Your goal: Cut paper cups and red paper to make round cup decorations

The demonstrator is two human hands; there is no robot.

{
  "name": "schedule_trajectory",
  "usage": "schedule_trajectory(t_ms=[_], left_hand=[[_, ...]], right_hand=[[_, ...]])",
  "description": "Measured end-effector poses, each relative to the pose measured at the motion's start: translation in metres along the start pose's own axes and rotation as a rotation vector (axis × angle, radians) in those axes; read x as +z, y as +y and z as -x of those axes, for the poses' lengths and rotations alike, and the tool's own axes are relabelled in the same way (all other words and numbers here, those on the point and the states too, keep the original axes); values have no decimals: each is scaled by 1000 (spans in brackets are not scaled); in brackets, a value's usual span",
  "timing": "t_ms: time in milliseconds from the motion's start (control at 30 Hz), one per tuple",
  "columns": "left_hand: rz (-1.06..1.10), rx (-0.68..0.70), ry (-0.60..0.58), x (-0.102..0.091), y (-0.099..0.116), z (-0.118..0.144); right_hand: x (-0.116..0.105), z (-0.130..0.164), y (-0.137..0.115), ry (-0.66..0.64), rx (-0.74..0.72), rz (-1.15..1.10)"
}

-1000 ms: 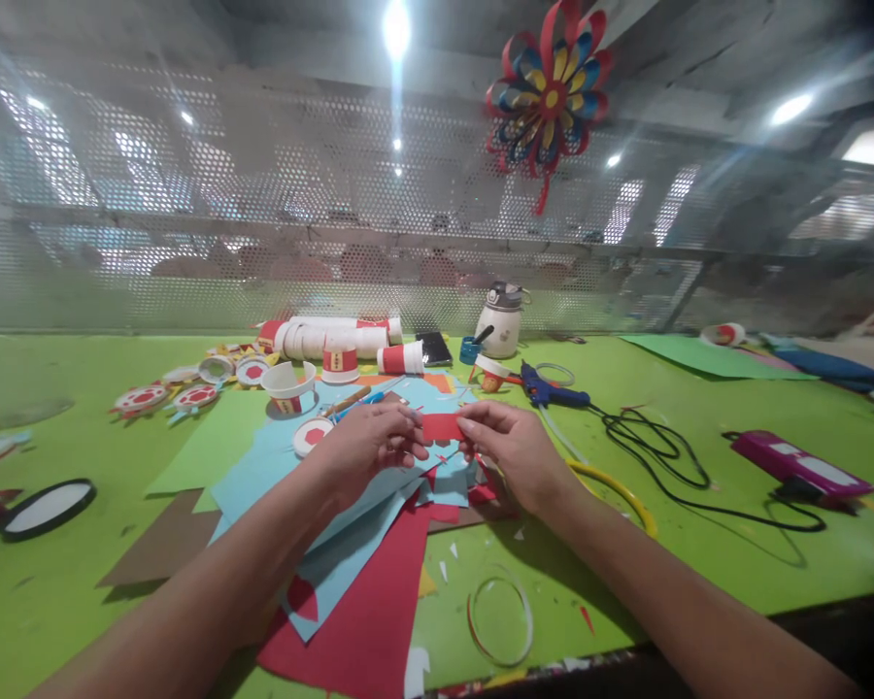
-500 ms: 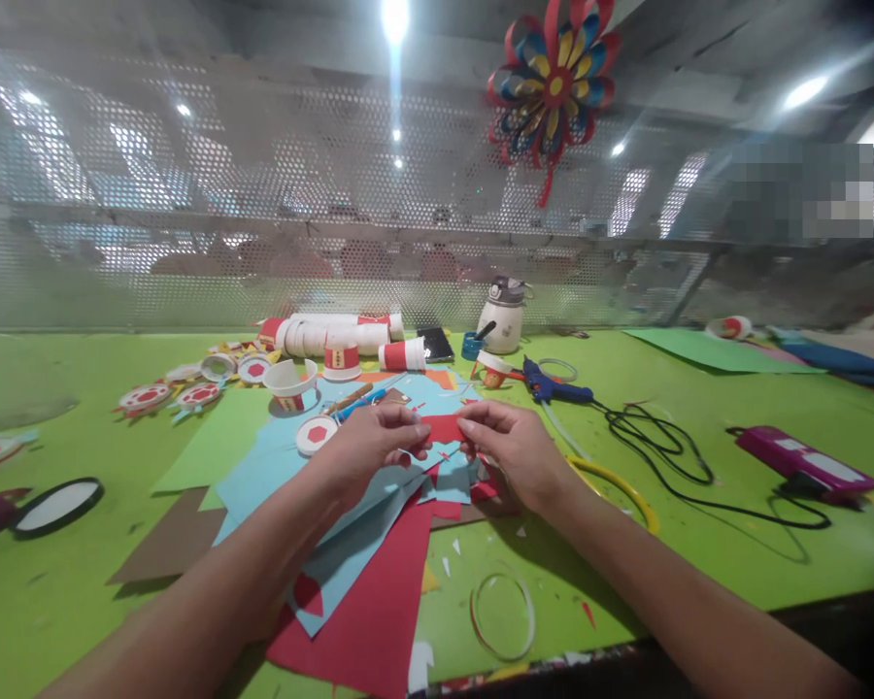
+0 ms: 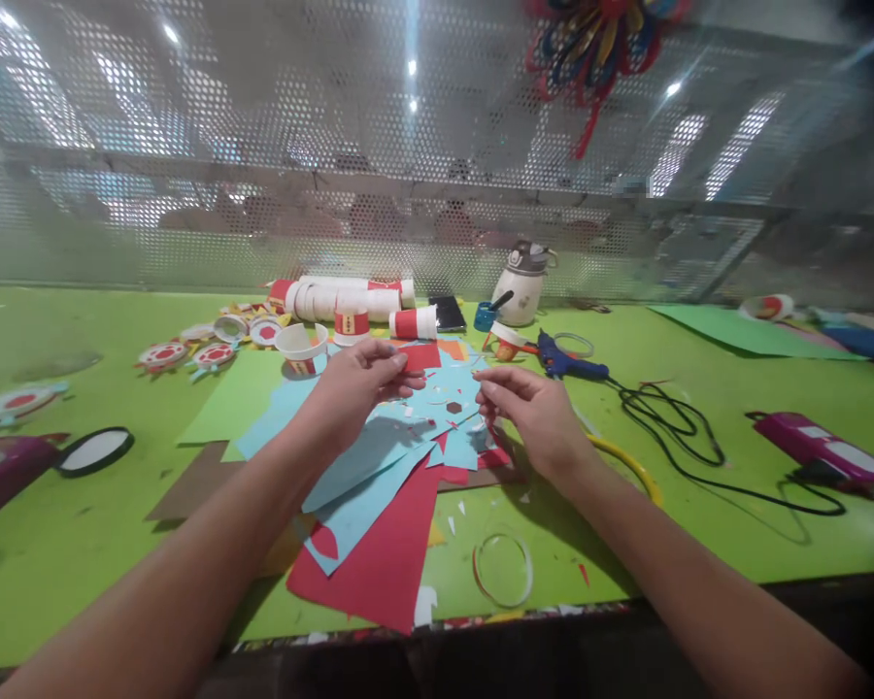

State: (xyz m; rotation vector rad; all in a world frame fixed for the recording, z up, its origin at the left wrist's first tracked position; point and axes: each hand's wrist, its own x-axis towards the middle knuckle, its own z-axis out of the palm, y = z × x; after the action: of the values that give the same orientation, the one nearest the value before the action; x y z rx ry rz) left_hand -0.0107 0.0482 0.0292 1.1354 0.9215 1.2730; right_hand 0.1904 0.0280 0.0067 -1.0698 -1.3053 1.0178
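A person's two bare forearms reach forward over a bright green tabletop strewn with craft paper. The left hand has its grip closed, thumb against fingertips, on one end of a small red paper piece, held just above the loose sheets. The piece is roughly rectangular, its long axis lying about level and running from left to right, with its free end pointing right, toward the other hand. The right hand is a little apart from that piece; its thumb and forefinger are drawn close together, and whether they hold anything cannot be told. Beneath both hands lies a spread of light blue paper sheets, overlapping a large red paper sheet that reaches toward the near edge of the tabletop. Just beyond the left hand stands a white paper cup with a red band, and behind it a row of stacked white and red paper cups lying on their sides. To the right of the hands rests a blue glue gun, its black cord looping across the tabletop. A thin yellow ring lies beside the right wrist, and a clear ring sits near the front edge.
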Motion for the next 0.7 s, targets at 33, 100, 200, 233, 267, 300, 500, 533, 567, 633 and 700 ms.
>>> schedule_trajectory(t_ms=[33, 100, 200, 233, 267, 300, 500, 533, 567, 633, 700], left_hand=[[9, 6, 21, 0, -1, -1], [38, 32, 67, -2, 0, -3], [92, 122, 158, -6, 4, -5], [108, 156, 189, -8, 7, -6], [122, 186, 218, -9, 9, -7], [133, 211, 243, -10, 11, -7], [200, 321, 332, -9, 21, -3], [212, 341, 347, -9, 22, -3], [225, 360, 363, -10, 23, -3], [253, 384, 389, -11, 23, -4], [271, 393, 399, -13, 23, -6]], right_hand=[[-1, -2, 0, 10, -10, 13], [-5, -5, -4, 17, -19, 26], [-19, -5, -21, -89, -41, 168], [-27, -3, -29, -156, -60, 300], [-37, 0, -36, -207, -79, 473], [-49, 4, -41, -280, -96, 691], [-112, 34, -35, -521, -2, 1523], [-117, 37, -30, -548, 26, 1543], [-119, 40, -26, -562, 48, 1554], [-118, 41, -19, -557, 85, 1559], [-114, 40, -16, -523, 134, 1555]])
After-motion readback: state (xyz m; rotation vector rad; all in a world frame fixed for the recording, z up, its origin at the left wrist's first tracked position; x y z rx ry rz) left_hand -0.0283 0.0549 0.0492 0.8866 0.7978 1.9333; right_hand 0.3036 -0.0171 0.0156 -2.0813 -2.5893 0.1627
